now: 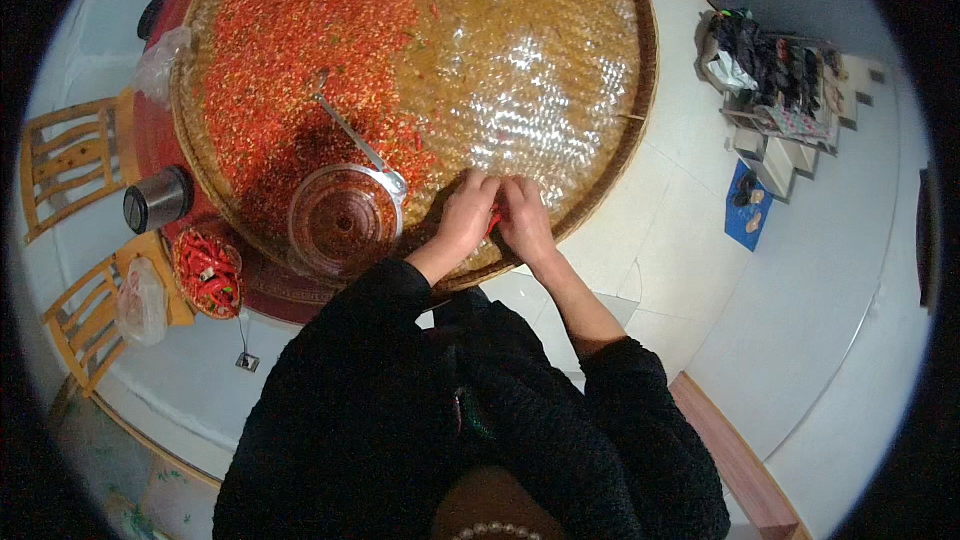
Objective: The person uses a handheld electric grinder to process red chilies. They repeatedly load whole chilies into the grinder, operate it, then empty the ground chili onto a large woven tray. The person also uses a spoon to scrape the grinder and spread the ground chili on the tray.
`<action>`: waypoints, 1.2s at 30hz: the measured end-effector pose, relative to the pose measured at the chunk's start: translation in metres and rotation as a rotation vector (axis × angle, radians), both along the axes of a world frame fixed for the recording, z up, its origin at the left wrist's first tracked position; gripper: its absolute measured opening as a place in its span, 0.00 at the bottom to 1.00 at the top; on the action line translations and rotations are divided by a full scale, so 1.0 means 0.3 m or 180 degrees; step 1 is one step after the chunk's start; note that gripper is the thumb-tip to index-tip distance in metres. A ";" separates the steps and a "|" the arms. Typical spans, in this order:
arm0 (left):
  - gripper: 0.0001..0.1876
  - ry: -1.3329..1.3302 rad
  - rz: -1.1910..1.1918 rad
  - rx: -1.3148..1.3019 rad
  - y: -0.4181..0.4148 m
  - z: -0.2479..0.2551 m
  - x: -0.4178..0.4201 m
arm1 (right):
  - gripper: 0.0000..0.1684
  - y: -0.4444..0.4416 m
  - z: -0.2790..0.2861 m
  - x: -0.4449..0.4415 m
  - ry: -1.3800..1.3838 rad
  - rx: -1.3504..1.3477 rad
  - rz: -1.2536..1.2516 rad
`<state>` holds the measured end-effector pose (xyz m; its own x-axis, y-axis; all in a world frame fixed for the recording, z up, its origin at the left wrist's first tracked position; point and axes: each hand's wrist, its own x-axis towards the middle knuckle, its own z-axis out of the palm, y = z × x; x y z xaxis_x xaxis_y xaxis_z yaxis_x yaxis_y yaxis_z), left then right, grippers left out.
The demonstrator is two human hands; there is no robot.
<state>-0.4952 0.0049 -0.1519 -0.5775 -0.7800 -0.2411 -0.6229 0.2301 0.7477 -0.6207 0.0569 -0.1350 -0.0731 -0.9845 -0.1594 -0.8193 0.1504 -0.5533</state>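
My left hand and my right hand meet over the near edge of a large round woven bamboo tray. Between them shows a bit of red chili pepper; my fingertips are mostly hidden, and which hand grips it cannot be told for certain. Chopped red chili is spread over the tray's left part. Left of my hands stands a round transparent container with a dark reddish inside. A metal spoon lies from its rim towards the chopped chili.
A red round table bears the tray. At the left are a basket of whole red chilies, a metal cylindrical container, plastic bags and wooden chairs. Shoes and bags fill a rack at the right, near a blue mat.
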 end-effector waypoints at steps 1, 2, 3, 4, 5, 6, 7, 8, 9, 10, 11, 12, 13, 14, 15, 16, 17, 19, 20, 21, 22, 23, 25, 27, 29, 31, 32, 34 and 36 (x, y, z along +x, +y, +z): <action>0.21 0.0056 0.0135 0.0086 -0.001 0.003 0.003 | 0.31 -0.004 -0.009 0.013 -0.0087 -0.0069 -0.0161; 0.15 0.0251 0.0450 0.0166 0.000 0.008 0.000 | 0.28 -0.008 -0.016 0.023 -0.0174 -0.0138 -0.0321; 0.14 0.0357 0.0537 0.0307 -0.004 0.007 0.003 | 0.25 -0.016 -0.022 0.030 -0.0207 -0.0199 -0.0419; 0.13 0.0463 0.0626 0.0448 -0.011 0.000 0.005 | 0.21 -0.025 -0.027 0.036 -0.0239 -0.0259 -0.0516; 0.12 0.0569 0.0716 0.0589 -0.019 -0.008 0.007 | 0.18 -0.033 -0.032 0.043 -0.0273 -0.0318 -0.0611; 0.11 0.0512 0.0756 0.0789 -0.030 -0.024 0.005 | 0.15 -0.042 -0.033 0.048 -0.0560 -0.0259 -0.0825; 0.12 0.0569 0.0894 0.1184 -0.037 -0.038 0.007 | 0.13 -0.051 -0.034 0.055 -0.0848 -0.0196 -0.1033; 0.12 0.0627 0.1036 0.1581 -0.043 -0.050 0.015 | 0.10 -0.059 -0.034 0.063 -0.1137 -0.0127 -0.1235; 0.13 0.0690 0.1157 0.1980 -0.053 -0.053 0.020 | 0.09 -0.073 -0.020 0.073 -0.1177 -0.0058 -0.1294; 0.14 0.0605 0.1033 0.1859 -0.063 -0.055 0.032 | 0.09 -0.087 -0.001 0.084 -0.1218 0.0014 -0.1346; 0.14 0.0720 0.1133 0.1750 -0.065 -0.054 0.054 | 0.08 -0.103 0.010 0.098 -0.1258 0.0088 -0.1391; 0.14 0.0833 0.1199 0.1639 -0.073 -0.039 0.077 | 0.07 -0.104 -0.027 0.105 -0.1475 0.0280 -0.1487; 0.14 0.0944 0.1262 0.1536 -0.093 0.005 0.104 | 0.08 -0.128 0.040 0.138 -0.1412 -0.0004 -0.1309; 0.14 0.0950 0.1310 0.1468 -0.109 0.053 0.149 | 0.09 -0.155 0.070 0.177 -0.1292 0.0071 -0.1187; 0.15 0.1060 0.1303 0.1306 -0.122 0.098 0.218 | 0.10 -0.177 0.101 0.224 -0.1176 0.0139 -0.1067; 0.14 0.1214 0.1525 0.1299 -0.125 0.121 0.292 | 0.10 -0.197 0.133 0.295 -0.1370 -0.0101 -0.0888; 0.14 0.1349 0.1501 0.1012 -0.128 0.128 0.383 | 0.11 -0.220 0.168 0.376 -0.1569 -0.0340 -0.0688; 0.14 0.1613 0.1987 0.1270 -0.142 0.295 0.540 | 0.11 -0.254 0.242 0.543 -0.1942 -0.0136 -0.0601; 0.13 0.1317 0.1993 0.1006 -0.132 0.284 0.642 | 0.11 -0.269 0.243 0.622 -0.1532 -0.0237 -0.0111; 0.13 0.0978 0.1998 0.0747 -0.119 0.279 0.745 | 0.11 -0.275 0.223 0.710 -0.1864 -0.0343 -0.0061; 0.12 0.0967 0.2041 0.0652 -0.106 0.310 0.823 | 0.11 -0.281 0.246 0.792 -0.1810 -0.0237 0.0004; 0.11 0.0948 0.2090 0.0564 -0.093 0.347 0.885 | 0.11 -0.283 0.277 0.855 -0.1754 -0.0124 0.0078; 0.13 0.0953 0.2190 0.0166 -0.064 0.290 1.037 | 0.11 -0.299 0.285 0.981 -0.2055 -0.0029 0.0381; 0.14 0.0891 0.2416 -0.0134 -0.029 0.300 1.172 | 0.12 -0.291 0.291 1.130 -0.2009 -0.0473 0.0606; 0.15 0.0364 0.2557 -0.0249 -0.016 0.345 1.291 | 0.12 -0.290 0.282 1.269 -0.2070 -0.0273 0.0714; 0.16 0.0211 0.2654 -0.0265 0.001 0.372 1.393 | 0.13 -0.292 0.275 1.379 -0.1914 -0.0227 0.0938; 0.17 0.0315 0.2659 -0.0236 0.003 0.375 1.440 | 0.14 -0.298 0.272 1.420 -0.1739 -0.0292 0.1086; 0.18 0.0274 0.2441 -0.0217 0.007 0.314 1.529 | 0.16 -0.309 0.229 1.457 -0.0968 -0.0232 0.1393; 0.18 0.0469 0.2487 -0.0117 0.026 0.267 1.602 | 0.16 -0.296 0.199 1.481 -0.0773 -0.0181 0.1468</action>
<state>-0.0147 0.0127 -0.0718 0.1161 -0.9784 -0.1709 -0.5094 -0.2063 0.8354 -0.1764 -0.0319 -0.0753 0.4026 -0.9132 -0.0634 -0.6404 -0.2315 -0.7323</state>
